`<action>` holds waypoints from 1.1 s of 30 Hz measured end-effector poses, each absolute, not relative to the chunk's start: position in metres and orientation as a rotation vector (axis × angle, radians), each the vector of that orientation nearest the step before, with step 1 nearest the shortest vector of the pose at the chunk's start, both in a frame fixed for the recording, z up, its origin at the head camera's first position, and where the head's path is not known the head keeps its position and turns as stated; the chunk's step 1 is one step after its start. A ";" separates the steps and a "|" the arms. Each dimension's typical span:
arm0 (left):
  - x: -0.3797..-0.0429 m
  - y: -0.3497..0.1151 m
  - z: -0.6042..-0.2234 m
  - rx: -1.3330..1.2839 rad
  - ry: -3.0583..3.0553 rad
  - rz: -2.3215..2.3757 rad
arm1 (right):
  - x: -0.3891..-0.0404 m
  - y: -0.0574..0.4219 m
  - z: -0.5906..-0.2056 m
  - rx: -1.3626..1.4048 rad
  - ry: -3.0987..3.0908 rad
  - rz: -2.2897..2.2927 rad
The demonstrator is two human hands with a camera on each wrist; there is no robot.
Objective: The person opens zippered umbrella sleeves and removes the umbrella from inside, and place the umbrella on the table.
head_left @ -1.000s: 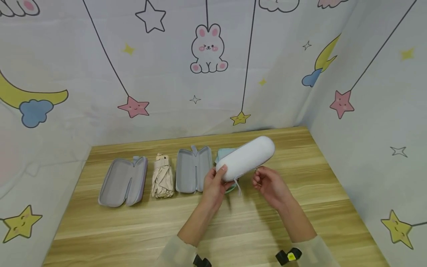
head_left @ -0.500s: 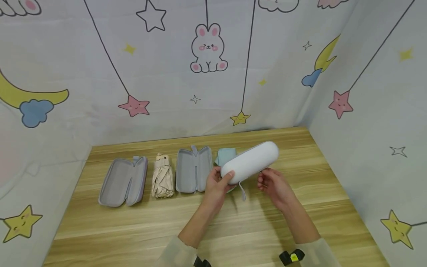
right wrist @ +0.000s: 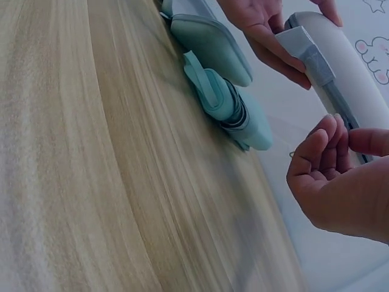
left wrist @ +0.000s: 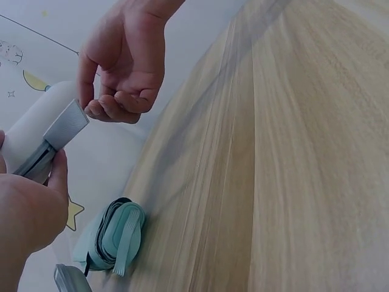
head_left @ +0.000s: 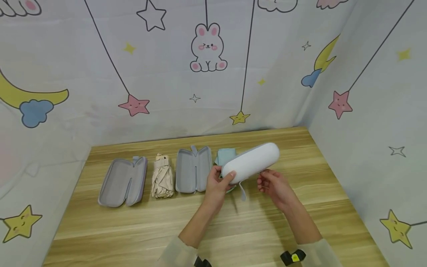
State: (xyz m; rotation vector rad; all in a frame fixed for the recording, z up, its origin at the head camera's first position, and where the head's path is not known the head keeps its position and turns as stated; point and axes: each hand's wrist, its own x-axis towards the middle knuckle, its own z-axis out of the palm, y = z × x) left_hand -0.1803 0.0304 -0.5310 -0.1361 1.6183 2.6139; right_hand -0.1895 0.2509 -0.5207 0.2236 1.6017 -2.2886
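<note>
My left hand (head_left: 216,187) holds a white, rounded hard case (head_left: 251,162) by its near left end, thumb on top, clear of the table. A zipper (right wrist: 341,106) runs along the case's lower edge, and a grey strap (head_left: 243,191) hangs by the left fingers. At that edge my right hand (head_left: 275,189) pinches the zipper with thumb and forefinger, the other fingers curled. The fingertips hide the zipper pull. Behind and below the case lies a folded teal umbrella (right wrist: 228,103), mostly covered by the case in the head view.
Two grey-lined cases lie unzipped: one case (head_left: 123,181) at the far left, another case (head_left: 194,170) near the middle. Between them lies a folded beige umbrella (head_left: 162,178). The wooden table (head_left: 133,233) meets printed fabric walls (head_left: 166,85) at the back and right.
The white case has shifted slightly right and down and turned a little flatter, both hands moving along with it. The strap hangs lower, and more of the teal umbrella shows.
</note>
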 end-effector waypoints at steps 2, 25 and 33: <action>-0.180 0.030 -0.531 -0.128 1.627 2.612 | -0.189 0.252 -0.521 0.210 1.595 -2.269; -0.171 0.034 -0.539 0.062 1.958 2.401 | -0.189 0.272 -0.498 0.289 1.568 -2.339; -0.166 0.037 -0.540 0.262 2.159 2.177 | -0.190 0.275 -0.498 0.354 1.595 -2.339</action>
